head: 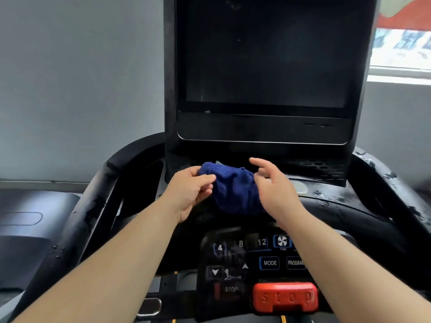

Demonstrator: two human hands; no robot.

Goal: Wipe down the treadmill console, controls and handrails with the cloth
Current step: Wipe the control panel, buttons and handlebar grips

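Starting closest in: the red stop button (pixel 285 297) and control panel (pixel 270 262) sit between both forearms, the right one cutting off the PROGRAM key. Further up, the left hand (pixel 190 193) pinches the left edge of the bunched blue cloth (pixel 233 190), held above the console ledge (pixel 326 191) under the dark screen (pixel 263 57). The right hand (pixel 275 190) hangs loose-fingered at the cloth's right side; contact is unclear. Scuffed black left handrail (pixel 93 206) and right handrail (pixel 396 194) flank them. The pocket (pixel 151 180) beside the screen base is too dark to read. Grey wall (pixel 70 78) behind, window (pixel 401 47) far right.
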